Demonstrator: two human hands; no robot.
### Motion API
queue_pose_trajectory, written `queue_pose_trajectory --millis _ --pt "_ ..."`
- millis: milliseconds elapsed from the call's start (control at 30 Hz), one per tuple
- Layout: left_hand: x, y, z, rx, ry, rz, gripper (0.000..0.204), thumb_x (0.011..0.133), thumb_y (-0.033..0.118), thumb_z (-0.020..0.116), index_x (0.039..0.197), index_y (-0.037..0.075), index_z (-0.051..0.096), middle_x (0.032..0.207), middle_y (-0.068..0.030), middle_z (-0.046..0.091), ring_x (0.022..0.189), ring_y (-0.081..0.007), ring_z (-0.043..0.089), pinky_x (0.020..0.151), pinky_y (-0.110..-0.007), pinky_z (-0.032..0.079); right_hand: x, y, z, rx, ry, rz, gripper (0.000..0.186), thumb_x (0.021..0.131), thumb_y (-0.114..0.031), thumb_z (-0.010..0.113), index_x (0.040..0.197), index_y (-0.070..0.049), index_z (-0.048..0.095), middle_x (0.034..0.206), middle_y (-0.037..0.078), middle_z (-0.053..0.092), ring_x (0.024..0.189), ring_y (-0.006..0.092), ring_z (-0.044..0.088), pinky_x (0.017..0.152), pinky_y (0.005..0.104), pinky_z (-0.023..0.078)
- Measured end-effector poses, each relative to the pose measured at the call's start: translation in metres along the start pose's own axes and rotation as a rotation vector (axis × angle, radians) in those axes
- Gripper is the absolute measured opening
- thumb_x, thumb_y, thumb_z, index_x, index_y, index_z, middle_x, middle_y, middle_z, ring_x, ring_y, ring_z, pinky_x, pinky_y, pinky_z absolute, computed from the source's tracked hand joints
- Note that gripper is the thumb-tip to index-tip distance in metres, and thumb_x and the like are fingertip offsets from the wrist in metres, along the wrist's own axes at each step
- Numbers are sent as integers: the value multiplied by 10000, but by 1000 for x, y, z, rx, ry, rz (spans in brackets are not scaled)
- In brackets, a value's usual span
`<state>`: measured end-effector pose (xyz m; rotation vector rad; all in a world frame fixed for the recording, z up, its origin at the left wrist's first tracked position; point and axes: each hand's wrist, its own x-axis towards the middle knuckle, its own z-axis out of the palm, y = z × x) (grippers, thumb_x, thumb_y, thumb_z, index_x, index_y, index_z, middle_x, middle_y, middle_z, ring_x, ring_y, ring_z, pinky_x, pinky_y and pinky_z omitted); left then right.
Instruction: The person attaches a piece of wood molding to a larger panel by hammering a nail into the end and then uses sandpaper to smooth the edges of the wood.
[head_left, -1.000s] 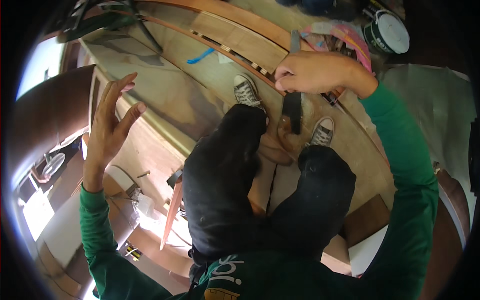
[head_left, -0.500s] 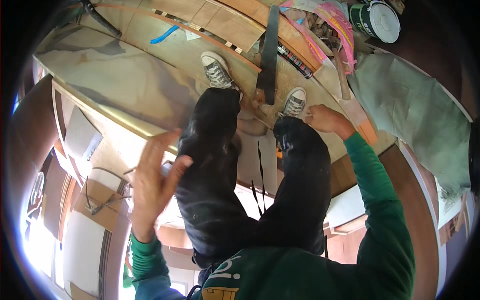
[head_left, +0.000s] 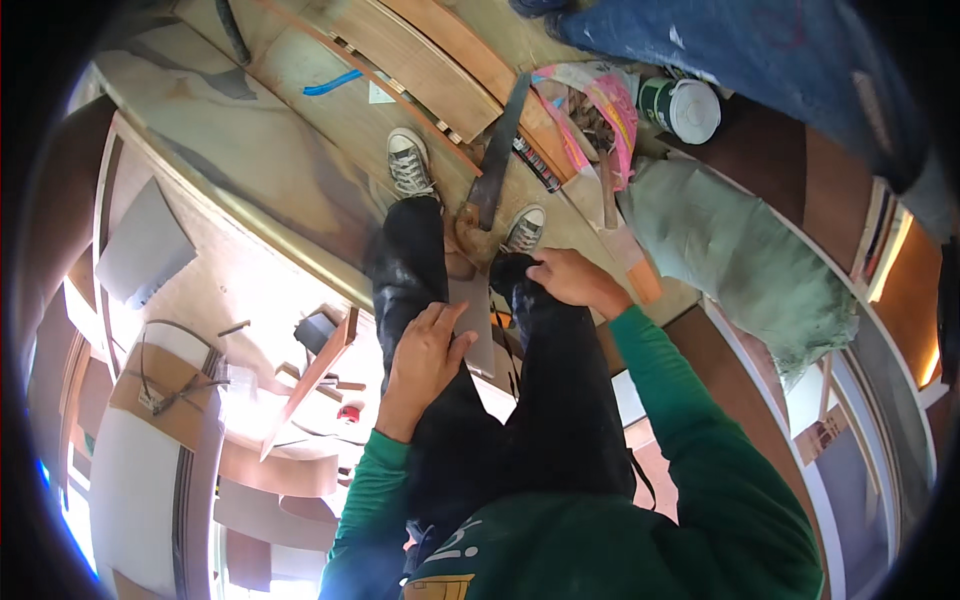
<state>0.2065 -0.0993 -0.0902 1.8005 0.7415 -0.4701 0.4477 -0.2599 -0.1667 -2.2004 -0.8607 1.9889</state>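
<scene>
My left hand [head_left: 428,358] is over the left thigh of my black trousers [head_left: 548,375], fingers stretched out and holding nothing. At my right knee, my right hand [head_left: 578,279] has its fingers curled together against the cloth; whether anything is between them is hidden. A handsaw [head_left: 500,155] with a dark blade stands between my grey-and-white shoes [head_left: 408,163], its worn wooden handle toward me. Just beyond my right hand lies a wooden-handled tool [head_left: 608,190], its head hidden at the bag.
A pink bag [head_left: 622,115] of scraps and a green tub with a white lid [head_left: 693,111] stand far right, beside a person's blue trousers [head_left: 740,45]. A grey-green sheet [head_left: 735,235] covers the right side. Curved wooden strips [head_left: 425,75] lie ahead; a stained panel [head_left: 240,170] lies left.
My left hand has come rightward from the side onto my thigh. My right hand stays at the knee. A person in blue trousers has come into view at the far right, and the view has shifted.
</scene>
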Motion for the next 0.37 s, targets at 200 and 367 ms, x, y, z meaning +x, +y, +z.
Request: queue_pose_trajectory --millis 200,367 --pt "-31 -5 4 193 2 58 411 875 275 783 1239 110 687 1250 -81 661 1374 -339 520 1196 -568 311 8 85 -30 -16 233 106 426 968 -336 592 1169 37 642 1133 313 677 1122 472 640 984 509 501" --pt "-28 -12 26 -40 140 -85 418 869 319 791 1243 146 716 1317 -94 660 1399 -346 494 1222 -551 281 46 138 -53 -61 273 232 494 951 -363 606 1251 29 634 1244 323 653 1167 446 643 1022 481 494"
